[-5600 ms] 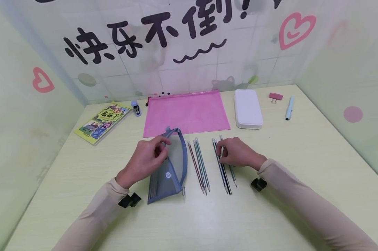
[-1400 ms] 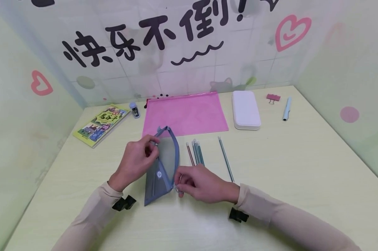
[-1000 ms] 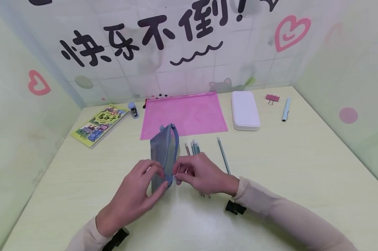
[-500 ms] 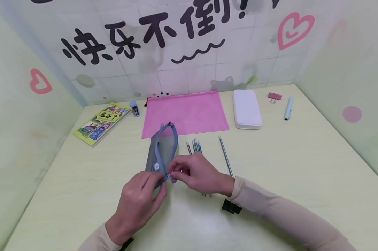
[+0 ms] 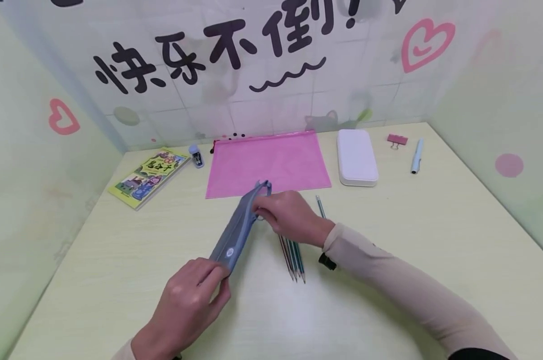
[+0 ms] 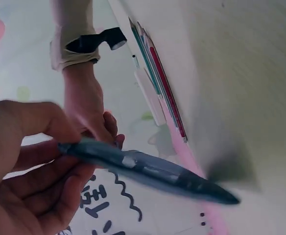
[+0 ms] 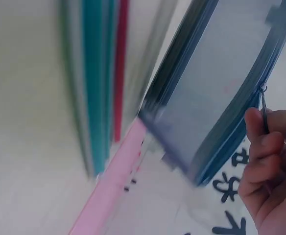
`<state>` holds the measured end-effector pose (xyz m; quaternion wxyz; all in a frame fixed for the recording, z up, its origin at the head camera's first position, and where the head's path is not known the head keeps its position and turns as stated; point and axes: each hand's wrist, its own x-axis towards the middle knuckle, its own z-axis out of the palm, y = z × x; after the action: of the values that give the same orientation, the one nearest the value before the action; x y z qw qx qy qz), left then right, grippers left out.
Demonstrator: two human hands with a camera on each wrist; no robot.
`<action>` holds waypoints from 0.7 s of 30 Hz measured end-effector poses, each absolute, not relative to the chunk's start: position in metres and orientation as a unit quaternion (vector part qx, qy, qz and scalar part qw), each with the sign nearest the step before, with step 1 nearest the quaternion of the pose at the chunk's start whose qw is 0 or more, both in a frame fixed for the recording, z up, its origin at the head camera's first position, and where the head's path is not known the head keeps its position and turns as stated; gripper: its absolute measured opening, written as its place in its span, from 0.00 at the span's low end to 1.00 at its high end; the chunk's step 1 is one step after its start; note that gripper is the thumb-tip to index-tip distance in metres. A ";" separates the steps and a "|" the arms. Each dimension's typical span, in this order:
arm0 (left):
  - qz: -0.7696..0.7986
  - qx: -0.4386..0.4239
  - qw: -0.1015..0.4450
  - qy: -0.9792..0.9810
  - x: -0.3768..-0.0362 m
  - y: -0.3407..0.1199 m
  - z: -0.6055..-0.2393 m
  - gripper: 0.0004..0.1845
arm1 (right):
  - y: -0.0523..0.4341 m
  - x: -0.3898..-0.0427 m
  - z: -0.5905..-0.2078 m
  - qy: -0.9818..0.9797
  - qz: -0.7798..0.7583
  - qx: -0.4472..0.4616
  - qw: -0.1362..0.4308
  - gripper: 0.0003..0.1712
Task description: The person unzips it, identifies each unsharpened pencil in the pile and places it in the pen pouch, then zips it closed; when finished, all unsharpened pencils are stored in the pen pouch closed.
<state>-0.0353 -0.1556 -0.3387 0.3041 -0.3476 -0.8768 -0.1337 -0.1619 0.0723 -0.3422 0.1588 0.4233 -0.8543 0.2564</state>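
Note:
A blue-grey see-through zip pencil case [image 5: 235, 235] is held at a slant above the table. My left hand [image 5: 185, 300] pinches its near end between thumb and fingers. Toward the far end, my right hand [image 5: 294, 217] pinches the ring-shaped zip pull [image 7: 265, 110], seen in the right wrist view. Most of the zip is closed, with a small gap at the far end. Right of the case lie several pencils [image 5: 294, 257], green and dark red, their far ends hidden by my right hand. One green pencil [image 5: 320, 205] lies apart, partly behind that hand.
A pink zip folder [image 5: 271, 162] lies at the back. Beside it stand a white box [image 5: 357, 157], a red binder clip [image 5: 397, 139] and a light blue pen [image 5: 417, 156]. A yellow book [image 5: 149, 177] and a small bottle [image 5: 196, 156] sit at the back left.
My right hand has drawn the zip pull from the near end toward the far end, and the opening has narrowed. The black pencils seen earliest no longer show on the table.

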 end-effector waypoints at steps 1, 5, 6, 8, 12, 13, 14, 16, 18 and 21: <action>-0.133 -0.348 0.295 -0.880 -0.034 -0.158 -0.339 0.05 | 0.075 -0.166 -0.343 -0.859 0.241 0.418 0.171 0.04; -0.131 -0.352 0.258 -0.890 -0.028 -0.170 -0.341 0.15 | 0.086 -0.179 -0.345 -0.872 0.197 0.403 0.196 0.04; -0.126 -0.353 0.246 -0.894 -0.027 -0.173 -0.341 0.16 | 0.088 -0.181 -0.345 -0.876 0.191 0.397 0.197 0.05; -0.105 -0.342 0.213 -0.909 -0.024 -0.181 -0.339 0.17 | 0.091 -0.183 -0.346 -0.882 0.189 0.386 0.192 0.05; -0.034 -0.274 0.107 -0.955 -0.023 -0.195 -0.331 0.16 | 0.094 -0.181 -0.347 -0.887 0.209 0.381 0.158 0.05; -0.014 -0.257 0.084 -0.963 -0.025 -0.200 -0.329 0.15 | 0.094 -0.179 -0.348 -0.886 0.214 0.385 0.142 0.05; 0.002 -0.241 0.066 -0.968 -0.028 -0.206 -0.327 0.15 | 0.093 -0.176 -0.348 -0.886 0.218 0.390 0.122 0.05; 0.019 -0.218 0.049 -0.975 -0.036 -0.219 -0.327 0.15 | 0.091 -0.170 -0.347 -0.887 0.222 0.398 0.073 0.05; 0.024 -0.206 0.061 -0.976 -0.047 -0.234 -0.331 0.14 | 0.087 -0.163 -0.347 -0.888 0.226 0.400 0.021 0.04; 0.027 -0.204 0.093 -0.974 -0.065 -0.254 -0.339 0.13 | 0.081 -0.154 -0.348 -0.885 0.224 0.407 -0.042 0.03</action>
<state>-0.0647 -0.2536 -0.3392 0.0932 -0.2039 -0.9742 0.0271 -0.1535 0.0810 -0.3478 -0.0417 0.4068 -0.8846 0.2241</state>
